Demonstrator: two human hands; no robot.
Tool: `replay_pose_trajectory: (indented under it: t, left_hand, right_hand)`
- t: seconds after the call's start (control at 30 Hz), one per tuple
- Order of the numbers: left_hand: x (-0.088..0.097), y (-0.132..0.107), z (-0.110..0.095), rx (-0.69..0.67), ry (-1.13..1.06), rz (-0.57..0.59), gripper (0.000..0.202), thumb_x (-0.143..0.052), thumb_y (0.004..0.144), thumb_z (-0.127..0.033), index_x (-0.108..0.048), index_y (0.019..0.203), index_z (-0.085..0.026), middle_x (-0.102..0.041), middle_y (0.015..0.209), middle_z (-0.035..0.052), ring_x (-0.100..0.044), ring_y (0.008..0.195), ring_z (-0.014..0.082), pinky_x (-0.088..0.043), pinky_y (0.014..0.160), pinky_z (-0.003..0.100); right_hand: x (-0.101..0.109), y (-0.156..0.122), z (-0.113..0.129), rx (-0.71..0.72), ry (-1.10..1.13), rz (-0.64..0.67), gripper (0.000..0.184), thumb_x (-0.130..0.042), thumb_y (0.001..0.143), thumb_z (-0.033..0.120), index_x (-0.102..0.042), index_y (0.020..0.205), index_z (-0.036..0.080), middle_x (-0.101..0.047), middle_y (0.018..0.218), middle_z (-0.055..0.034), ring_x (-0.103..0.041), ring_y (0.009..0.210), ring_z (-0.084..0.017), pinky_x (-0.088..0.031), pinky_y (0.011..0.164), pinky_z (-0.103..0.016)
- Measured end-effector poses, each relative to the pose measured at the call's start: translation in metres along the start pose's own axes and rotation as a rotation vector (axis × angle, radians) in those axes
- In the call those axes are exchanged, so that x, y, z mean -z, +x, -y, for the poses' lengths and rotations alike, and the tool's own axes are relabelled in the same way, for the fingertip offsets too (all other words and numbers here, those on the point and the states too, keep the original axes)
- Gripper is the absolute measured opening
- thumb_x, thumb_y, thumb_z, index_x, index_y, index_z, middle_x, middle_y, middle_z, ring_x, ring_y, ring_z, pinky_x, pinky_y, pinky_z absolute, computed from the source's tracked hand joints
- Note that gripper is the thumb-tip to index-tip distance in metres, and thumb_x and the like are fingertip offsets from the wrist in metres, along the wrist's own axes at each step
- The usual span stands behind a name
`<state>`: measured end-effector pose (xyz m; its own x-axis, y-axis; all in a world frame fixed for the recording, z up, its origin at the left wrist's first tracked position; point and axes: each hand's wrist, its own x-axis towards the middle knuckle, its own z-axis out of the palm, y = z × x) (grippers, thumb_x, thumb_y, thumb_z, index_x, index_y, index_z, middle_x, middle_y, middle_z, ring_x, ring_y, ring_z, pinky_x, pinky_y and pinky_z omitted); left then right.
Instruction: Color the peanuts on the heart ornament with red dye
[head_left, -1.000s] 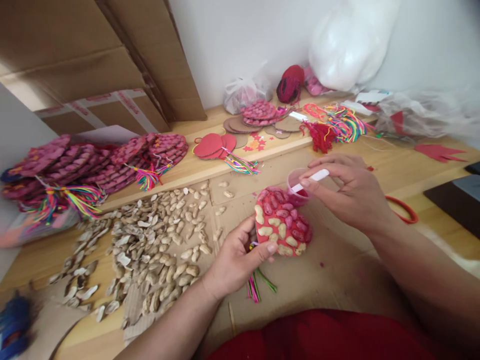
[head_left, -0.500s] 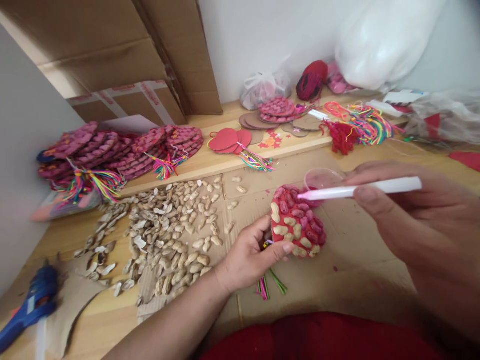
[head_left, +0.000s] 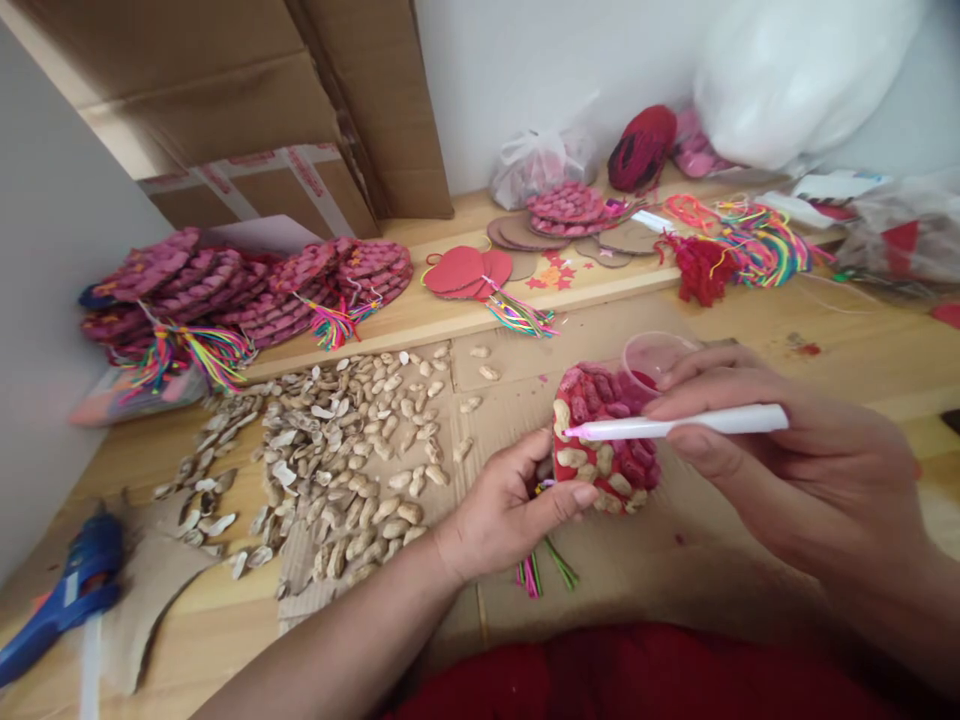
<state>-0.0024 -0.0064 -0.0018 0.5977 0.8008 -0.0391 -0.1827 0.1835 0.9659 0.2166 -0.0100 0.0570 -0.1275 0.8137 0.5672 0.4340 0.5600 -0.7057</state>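
Note:
My left hand [head_left: 517, 500] grips the lower left edge of a red disc covered with peanut shells [head_left: 604, 460], thumb on the front. Shells at its top and right are pink; those at the left and bottom are bare tan. A pink and green tassel [head_left: 546, 568] hangs below. My right hand [head_left: 780, 460] pinches a white pen-like brush [head_left: 697, 422], whose pink tip is at a tan shell on the disc's left side. Behind the disc and right fingers stands a clear plastic cup [head_left: 656, 358] with pink liquid, partly hidden.
Loose peanut shells [head_left: 367, 480] spread over cardboard at the left, beside a blue glue gun [head_left: 82, 585]. Along the raised wooden ledge [head_left: 442, 320] lie stacked pink shell discs [head_left: 172, 290], red discs [head_left: 461, 272], tassels [head_left: 772, 245] and red yarn [head_left: 642, 148].
My right hand has brought the brush tip down and left, from the pink shells near the top to a tan shell at the left. My left hand still holds the disc.

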Motion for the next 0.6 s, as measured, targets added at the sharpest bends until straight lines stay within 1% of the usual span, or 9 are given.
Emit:
replay_pose_trajectory:
  t: [0.13,0.3,0.43,0.6]
  left_hand:
    - [-0.0012,-0.0003,-0.0029,0.000,0.005,0.002,0.026,-0.070,0.093,-0.039,-0.064,0.106,-0.017,-0.058,0.085,0.0017,-0.054,0.072,0.0124,-0.047,0.069,0.025]
    - [-0.0017,0.0013,-0.0053,-0.010,0.001,0.011,0.022,-0.068,0.094,-0.036,-0.063,0.103,-0.017,-0.058,0.084,0.0011,-0.053,0.072,0.0123,-0.047,0.069,0.024]
    - [-0.0020,0.0016,-0.0054,-0.057,-0.002,0.026,0.018,-0.068,0.095,-0.032,-0.064,0.103,-0.017,-0.060,0.083,0.0005,-0.053,0.074,0.0119,-0.045,0.072,0.023]
    - [-0.0025,0.0014,-0.0058,-0.067,-0.012,0.020,0.019,-0.068,0.095,-0.028,-0.067,0.111,-0.018,-0.064,0.088,0.0004,-0.054,0.076,0.0108,-0.047,0.075,0.023]
  right_hand:
    - [-0.0002,-0.0019,-0.0065,-0.029,-0.004,-0.031,0.023,-0.072,0.086,0.018,-0.075,0.105,0.031,-0.074,0.102,-0.0024,-0.070,0.112,-0.025,-0.054,0.103,-0.047]
    - [-0.0003,-0.0018,-0.0087,-0.013,-0.016,-0.040,0.026,-0.072,0.085,0.017,-0.075,0.106,0.032,-0.074,0.102,-0.0023,-0.069,0.113,-0.026,-0.054,0.103,-0.048]
    - [0.0005,-0.0012,-0.0081,0.044,-0.046,-0.034,0.028,-0.072,0.084,0.015,-0.074,0.107,0.031,-0.074,0.099,-0.0021,-0.069,0.112,-0.026,-0.055,0.100,-0.047]
    - [0.0038,0.0000,-0.0048,0.107,-0.111,0.030,0.025,-0.071,0.084,0.016,-0.072,0.104,0.031,-0.074,0.092,0.0004,-0.067,0.111,-0.025,-0.053,0.099,-0.046]
